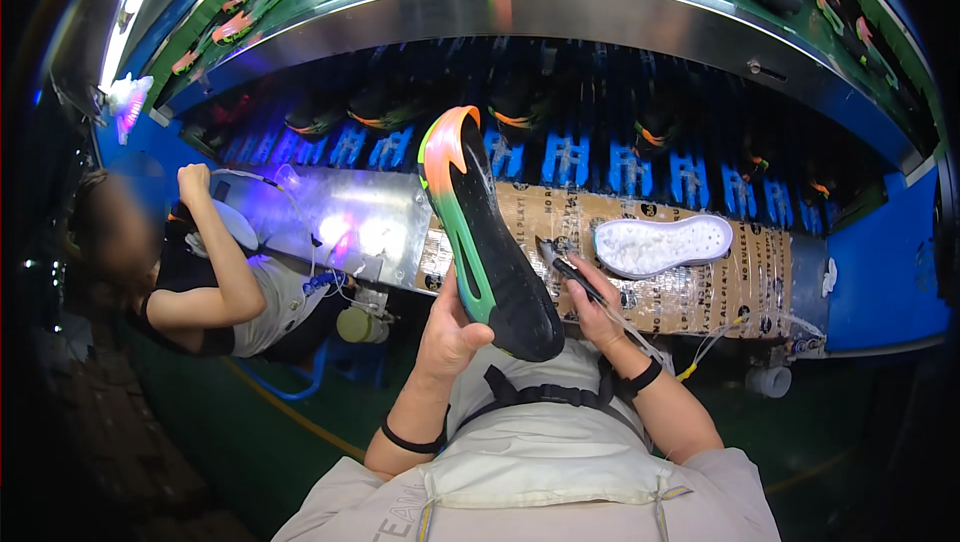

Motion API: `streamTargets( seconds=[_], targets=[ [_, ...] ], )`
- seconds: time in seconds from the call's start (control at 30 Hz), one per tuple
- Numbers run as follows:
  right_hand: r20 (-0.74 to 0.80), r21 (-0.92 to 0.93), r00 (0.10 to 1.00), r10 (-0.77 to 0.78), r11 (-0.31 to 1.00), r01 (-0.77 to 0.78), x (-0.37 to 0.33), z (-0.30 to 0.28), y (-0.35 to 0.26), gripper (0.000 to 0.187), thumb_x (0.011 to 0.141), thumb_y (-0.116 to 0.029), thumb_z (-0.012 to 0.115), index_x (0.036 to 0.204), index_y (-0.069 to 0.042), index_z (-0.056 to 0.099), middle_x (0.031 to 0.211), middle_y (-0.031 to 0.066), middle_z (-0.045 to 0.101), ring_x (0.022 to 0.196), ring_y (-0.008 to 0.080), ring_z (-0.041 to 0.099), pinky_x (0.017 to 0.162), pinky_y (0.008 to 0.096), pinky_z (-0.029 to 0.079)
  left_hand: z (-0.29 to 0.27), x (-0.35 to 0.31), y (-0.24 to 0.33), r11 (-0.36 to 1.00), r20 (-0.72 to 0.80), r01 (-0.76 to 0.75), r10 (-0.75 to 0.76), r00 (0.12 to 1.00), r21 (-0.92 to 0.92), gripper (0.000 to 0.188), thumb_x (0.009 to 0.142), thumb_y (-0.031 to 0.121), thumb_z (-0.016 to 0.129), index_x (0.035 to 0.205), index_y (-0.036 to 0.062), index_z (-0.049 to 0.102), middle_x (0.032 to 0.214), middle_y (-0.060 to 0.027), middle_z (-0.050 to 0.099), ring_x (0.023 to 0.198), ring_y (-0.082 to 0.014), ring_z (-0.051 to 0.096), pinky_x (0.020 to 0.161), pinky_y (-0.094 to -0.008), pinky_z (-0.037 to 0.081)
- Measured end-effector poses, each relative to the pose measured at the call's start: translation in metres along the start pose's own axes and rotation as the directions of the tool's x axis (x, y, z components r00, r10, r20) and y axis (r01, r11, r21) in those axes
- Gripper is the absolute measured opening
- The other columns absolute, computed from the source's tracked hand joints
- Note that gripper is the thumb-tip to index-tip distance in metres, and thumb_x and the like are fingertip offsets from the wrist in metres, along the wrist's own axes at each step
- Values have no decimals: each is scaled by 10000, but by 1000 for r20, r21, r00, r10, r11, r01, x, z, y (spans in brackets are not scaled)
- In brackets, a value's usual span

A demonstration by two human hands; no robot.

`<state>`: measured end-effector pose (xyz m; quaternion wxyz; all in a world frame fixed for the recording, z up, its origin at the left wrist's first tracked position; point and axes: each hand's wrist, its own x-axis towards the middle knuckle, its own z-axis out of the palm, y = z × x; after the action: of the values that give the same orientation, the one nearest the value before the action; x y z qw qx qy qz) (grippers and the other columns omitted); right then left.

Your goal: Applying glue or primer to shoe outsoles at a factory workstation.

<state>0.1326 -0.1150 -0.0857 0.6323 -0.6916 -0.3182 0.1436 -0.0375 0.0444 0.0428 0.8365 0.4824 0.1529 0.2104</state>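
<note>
At the far left, a co-worker (215, 302) is seated by the bench, with one hand (193, 183) raised and curled, though what is held in it cannot be told; next to the right, a bare metal worktop (395, 232) is lit by a purplish glow; in front of it, the lower edge of a black, green and orange shoe sole (500, 257) is gripped by the left hand (450, 332), the thumb being laid along the near end and the fingers mostly hidden behind; the sole is held up above the bench, its long axis slanted from the orange end at upper left to the broad black end at lower right; just right of its middle, a dark hand tool (553, 259) is pointed up and leftward, its contact with the sole being impossible to judge; the tool is clasped by the right hand (597, 317), its fingers closed around the shaft; farther right, a white sole (665, 245) is laid nearly crosswise on the cardboard cover (772, 287), its left end lying just beyond the right hand, by which it is more nearly approached than by the left
</note>
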Motion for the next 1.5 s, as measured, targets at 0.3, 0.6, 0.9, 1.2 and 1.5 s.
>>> streamTargets(
  seconds=[0.3,0.6,0.9,1.2,1.5],
  targets=[
    [-14,-48,1000,-23,999,23,5,1,-8,414,975,-163,700,1359,-10,670,1129,193,746,984,285,719,895,351,548,-5,-1,7,999,50,-13,15,999,-37,1246,687,523,980,1613,8,324,1514,-91,523,1401,-219,517,1183,-386,412],
    [-6,-16,999,50,999,-50,-1,2,-7,408,971,-164,706,1355,-28,679,1138,188,739,1010,274,714,922,364,545,-13,-5,13,662,363,240,53,930,-710,1038,878,796,614,1526,-3,472,1415,-377,536,1184,-446,617,999,-535,510],
    [-23,-44,1000,-10,999,9,-2,3,0,410,974,-167,700,1361,-34,677,1184,193,735,1055,282,712,955,362,535,-64,5,-29,556,634,437,223,741,-707,895,943,778,530,1393,7,608,1239,-386,610,928,-413,622,834,-442,466],
    [-43,-68,999,-27,997,24,-3,1,1,422,978,-201,706,1365,-35,677,1203,212,731,1080,290,715,961,372,540,-48,-19,-9,670,585,432,4,811,-603,1156,765,920,606,1396,-49,574,1162,-348,658,803,-452,648,651,-479,527],
    [-4,-46,1000,-19,999,19,-6,7,6,407,1012,-157,663,1392,-11,644,1294,185,715,1182,261,682,1046,356,505,-49,-14,22,983,248,-61,16,969,175,1130,762,683,856,1478,-123,519,1392,-166,648,1264,-211,619,1118,-359,456]
  ],
)
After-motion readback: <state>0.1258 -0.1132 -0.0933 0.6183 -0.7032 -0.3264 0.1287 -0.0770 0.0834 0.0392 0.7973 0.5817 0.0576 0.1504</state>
